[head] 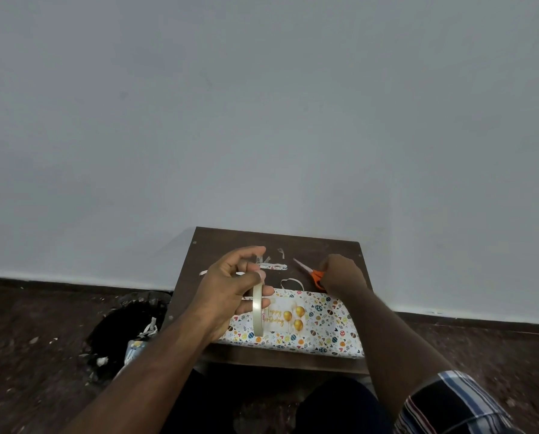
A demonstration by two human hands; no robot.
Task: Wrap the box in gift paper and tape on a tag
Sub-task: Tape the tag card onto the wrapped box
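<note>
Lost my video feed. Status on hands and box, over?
Left hand holds tape roll above wrapped box. Right hand grips orange scissors on the table. Paper scraps behind box, nothing blocking.

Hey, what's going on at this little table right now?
A person is finishing a gift wrap at a small dark table. The box lies already covered in patterned birthday paper. The left hand holds a roll of clear tape upright above the box's left end, and the right hand grips orange-handled scissors lying behind the box. Paper scraps are scattered on the table, and a black bin stands on the floor to the left.
</note>
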